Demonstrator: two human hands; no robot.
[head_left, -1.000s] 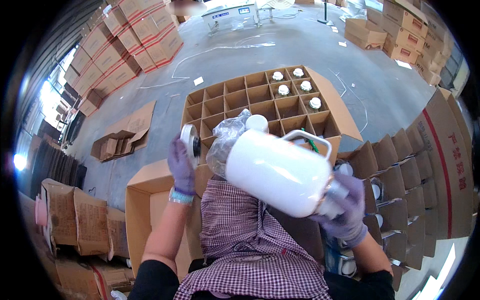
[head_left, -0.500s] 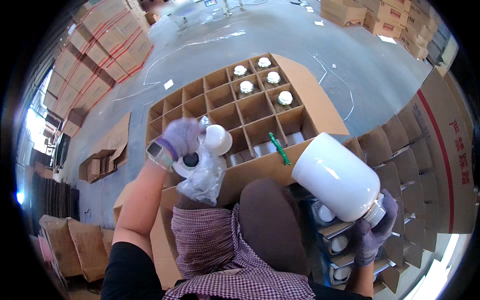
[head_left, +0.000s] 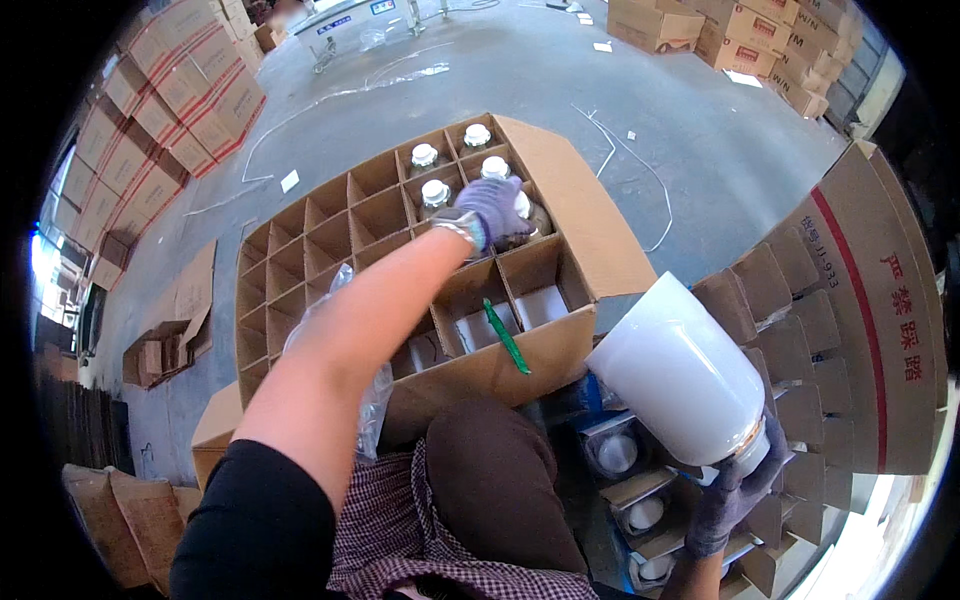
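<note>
My left hand [head_left: 490,210], in a purple-grey glove, reaches into the divided carton [head_left: 415,400]. Its fingers are closed round the neck of a clear bottle [head_left: 538,218] whose white cap is partly covered by the hand. Other white-capped bottles [head_left: 435,192] stand in cells around it. At the right, my gloved right hand [head_left: 738,490] grips a large glossy white bottle [head_left: 685,375] by its neck. That bottle is tilted, its broad base up and to the left. A green twisted strip [head_left: 506,338] lies over the carton's near wall. Clear plastic film [head_left: 374,412] shows below my left forearm.
Another divided carton [head_left: 800,390] at the right holds several round white-topped items [head_left: 645,513] in its cells. Stacked cartons [head_left: 180,80] stand far left, more cartons [head_left: 745,45] far right. A flattened carton [head_left: 175,315] and white straps [head_left: 640,160] lie on the floor.
My left hand has moved from the carton's near left part, by the plastic film, to a bottle farther right. My right hand still holds the white bottle. The view has shifted slightly right.
</note>
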